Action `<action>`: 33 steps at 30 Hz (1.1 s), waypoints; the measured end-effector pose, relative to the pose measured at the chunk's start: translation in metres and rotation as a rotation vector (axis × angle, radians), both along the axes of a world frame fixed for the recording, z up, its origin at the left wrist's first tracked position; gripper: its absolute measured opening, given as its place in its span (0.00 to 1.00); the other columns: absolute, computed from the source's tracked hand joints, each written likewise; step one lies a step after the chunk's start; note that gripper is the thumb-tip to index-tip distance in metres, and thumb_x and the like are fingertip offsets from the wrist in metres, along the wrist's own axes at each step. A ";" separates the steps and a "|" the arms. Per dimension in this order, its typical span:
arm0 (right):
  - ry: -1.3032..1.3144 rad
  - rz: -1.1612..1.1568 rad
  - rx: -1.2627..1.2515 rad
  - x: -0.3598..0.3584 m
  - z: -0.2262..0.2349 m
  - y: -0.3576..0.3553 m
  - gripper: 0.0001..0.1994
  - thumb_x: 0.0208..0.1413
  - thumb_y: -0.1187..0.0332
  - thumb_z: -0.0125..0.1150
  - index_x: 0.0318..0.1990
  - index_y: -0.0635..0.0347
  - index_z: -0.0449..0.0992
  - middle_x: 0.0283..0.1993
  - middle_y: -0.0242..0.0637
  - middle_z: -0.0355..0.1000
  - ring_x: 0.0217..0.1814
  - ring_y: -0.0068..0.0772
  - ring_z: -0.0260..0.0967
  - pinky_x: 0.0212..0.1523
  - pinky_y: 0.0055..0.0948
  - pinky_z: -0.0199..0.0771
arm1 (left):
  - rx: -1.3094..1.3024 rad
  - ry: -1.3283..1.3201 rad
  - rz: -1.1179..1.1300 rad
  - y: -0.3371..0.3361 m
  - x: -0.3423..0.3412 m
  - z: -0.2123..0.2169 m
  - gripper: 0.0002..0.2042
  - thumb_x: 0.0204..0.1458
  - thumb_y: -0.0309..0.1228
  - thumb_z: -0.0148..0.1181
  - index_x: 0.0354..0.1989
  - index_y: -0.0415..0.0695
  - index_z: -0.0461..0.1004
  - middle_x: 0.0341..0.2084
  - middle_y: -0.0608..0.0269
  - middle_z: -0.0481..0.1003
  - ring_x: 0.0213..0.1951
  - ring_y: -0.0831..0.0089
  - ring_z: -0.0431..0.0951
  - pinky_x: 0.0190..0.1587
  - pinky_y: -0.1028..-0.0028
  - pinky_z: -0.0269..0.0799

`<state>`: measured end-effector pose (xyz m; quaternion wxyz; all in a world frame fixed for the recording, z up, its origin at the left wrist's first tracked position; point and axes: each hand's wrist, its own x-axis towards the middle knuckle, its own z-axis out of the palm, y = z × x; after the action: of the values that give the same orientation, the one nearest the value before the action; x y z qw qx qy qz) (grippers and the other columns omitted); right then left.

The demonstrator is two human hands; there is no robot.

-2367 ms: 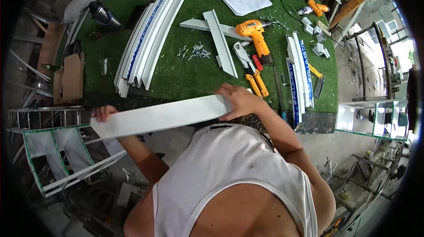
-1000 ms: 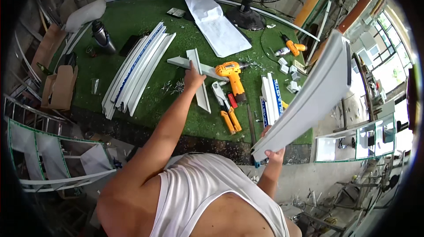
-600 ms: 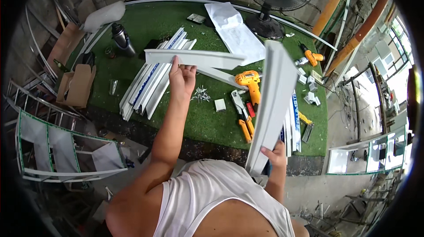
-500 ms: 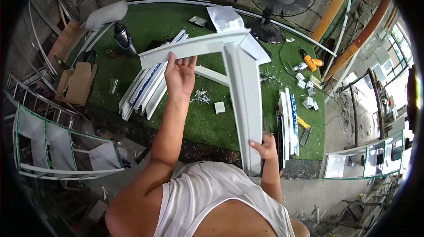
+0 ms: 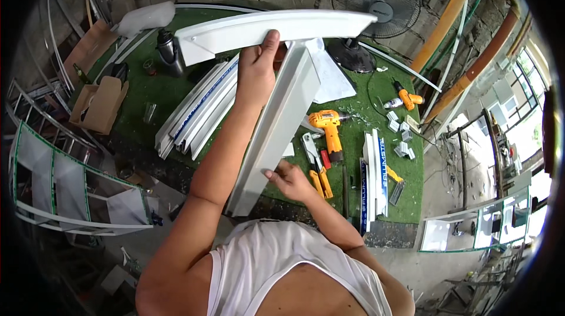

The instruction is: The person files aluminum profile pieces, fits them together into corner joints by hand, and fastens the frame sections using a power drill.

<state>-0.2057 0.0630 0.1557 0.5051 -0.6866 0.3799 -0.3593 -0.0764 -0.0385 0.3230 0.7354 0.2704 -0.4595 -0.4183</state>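
Observation:
Two white metal profiles joined at a corner make up a frame piece (image 5: 275,124), raised above the green-topped table and tilted. Its shorter crosspiece runs along the far side, while the longer profile slants down toward my body. My left hand (image 5: 256,77) is closed on the crosspiece near the joint, one digit lying over its face and the others partly hidden. Lower down, my right hand (image 5: 292,182) grips the edge of the long profile, thumb on top and fingers partly out of sight behind. Just right of the frame lie a yellow drill (image 5: 331,130) and yellow-handled snips (image 5: 316,166).
A stack of white profiles (image 5: 197,110) lies left on the table (image 5: 138,133); shorter profiles (image 5: 375,174) lie right. Beyond are a fan (image 5: 379,7), a second yellow drill (image 5: 407,97), small metal brackets (image 5: 404,130), a dark tumbler (image 5: 169,54) and an open cardboard box (image 5: 101,104).
The frame piece has swung so its long profile slants to the lower left, uncovering the drill and snips. My left hand has moved toward the joint; my right hand has moved left with the profile.

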 end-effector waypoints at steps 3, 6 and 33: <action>0.129 0.152 -0.113 0.000 0.005 0.011 0.11 0.57 0.65 0.57 0.29 0.66 0.72 0.16 0.39 0.66 0.15 0.33 0.60 0.20 0.29 0.62 | 0.091 -0.504 0.156 0.004 -0.013 -0.018 0.18 0.59 0.40 0.51 0.42 0.33 0.69 0.34 0.53 0.74 0.35 0.63 0.76 0.36 0.69 0.70; 0.260 0.177 -0.186 -0.006 0.007 0.025 0.11 0.57 0.65 0.56 0.30 0.66 0.73 0.17 0.41 0.68 0.16 0.38 0.62 0.21 0.32 0.63 | 0.148 -0.742 0.138 0.011 -0.029 -0.053 0.19 0.59 0.40 0.51 0.42 0.31 0.67 0.33 0.48 0.75 0.32 0.59 0.75 0.34 0.65 0.69; 0.424 -0.271 0.108 -0.142 0.042 0.120 0.22 0.55 0.72 0.54 0.58 0.64 0.62 0.19 0.38 0.66 0.15 0.29 0.59 0.19 0.26 0.60 | 0.447 -0.584 -0.939 0.082 -0.021 -0.169 0.15 0.33 0.20 0.69 0.33 0.41 0.75 0.28 0.67 0.76 0.31 0.78 0.71 0.40 0.80 0.64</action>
<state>-0.3475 0.1834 0.1975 0.3972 -0.6615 0.5846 -0.2507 -0.0978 0.0437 0.1543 0.2401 0.2903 -0.6138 -0.6938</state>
